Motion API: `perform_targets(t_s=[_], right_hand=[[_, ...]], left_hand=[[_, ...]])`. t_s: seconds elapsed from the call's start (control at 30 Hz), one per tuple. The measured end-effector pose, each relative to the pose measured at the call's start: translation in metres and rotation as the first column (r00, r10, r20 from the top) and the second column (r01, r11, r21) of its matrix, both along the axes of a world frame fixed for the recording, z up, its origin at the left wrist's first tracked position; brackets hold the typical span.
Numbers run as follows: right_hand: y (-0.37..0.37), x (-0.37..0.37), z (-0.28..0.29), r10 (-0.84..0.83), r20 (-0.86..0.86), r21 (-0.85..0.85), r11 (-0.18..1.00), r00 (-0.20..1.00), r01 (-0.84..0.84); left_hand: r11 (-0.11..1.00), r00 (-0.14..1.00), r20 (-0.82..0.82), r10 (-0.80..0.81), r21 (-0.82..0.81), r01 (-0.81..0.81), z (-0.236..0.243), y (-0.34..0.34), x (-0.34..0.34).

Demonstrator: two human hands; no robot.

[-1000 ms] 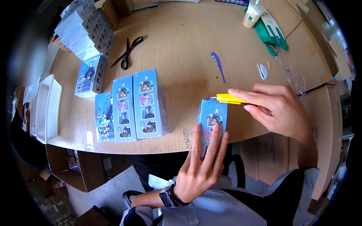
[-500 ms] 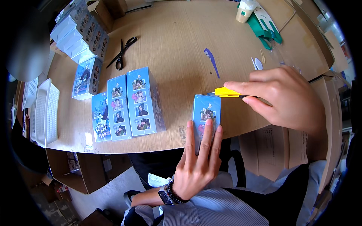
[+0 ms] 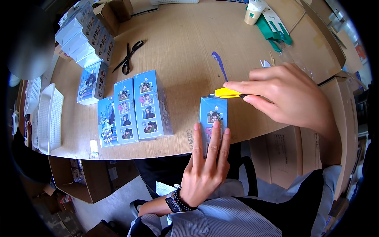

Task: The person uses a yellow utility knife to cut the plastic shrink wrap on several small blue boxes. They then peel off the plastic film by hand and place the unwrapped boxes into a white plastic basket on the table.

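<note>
My left hand (image 3: 203, 173) holds a blue illustrated box (image 3: 214, 109) at the table's near edge, three long fingers extended along its face and the thumb hidden. My right hand (image 3: 282, 94) grips a yellow box cutter (image 3: 225, 92), whose tip is at the box's far top edge. Left of them stand three more blue boxes (image 3: 154, 102), side by side; behind those, another box (image 3: 89, 85) is beside a tall stack of similar boxes (image 3: 85, 35).
The wooden table (image 3: 173, 47) holds black scissors (image 3: 127, 57), white baskets (image 3: 49, 118), a purple strip (image 3: 219, 63), a drink cup (image 3: 254, 14) and a green bag (image 3: 272, 31). Cardboard cartons (image 3: 79, 181) lie below left; more cardboard (image 3: 268, 154) is below right.
Both hands, the box and the cutter have shifted somewhat left and upward in the view. The cutter's tip has slid leftward along the box's top edge.
</note>
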State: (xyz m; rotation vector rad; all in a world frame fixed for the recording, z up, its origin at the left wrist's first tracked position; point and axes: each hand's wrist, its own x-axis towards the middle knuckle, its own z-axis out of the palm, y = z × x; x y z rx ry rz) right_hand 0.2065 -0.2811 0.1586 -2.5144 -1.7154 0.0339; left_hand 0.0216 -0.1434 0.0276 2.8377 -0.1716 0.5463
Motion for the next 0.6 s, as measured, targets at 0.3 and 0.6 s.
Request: perform_targets(t_s=[0.3,0.6], right_hand=[[0.009,-0.002,-0.004,0.084,0.153,-0.057,0.995,0.985,-0.076],[0.024,-0.008,0.023,-0.07,0.066,-0.281,0.956,0.995,0.086]], left_hand=[[1.0,1.0,0.008,-0.007,0.002,0.007,-0.002,-0.001,0.0],[1.0,1.0,-0.003,0.002,-0.003,-0.002,-0.003,-0.002,0.0]])
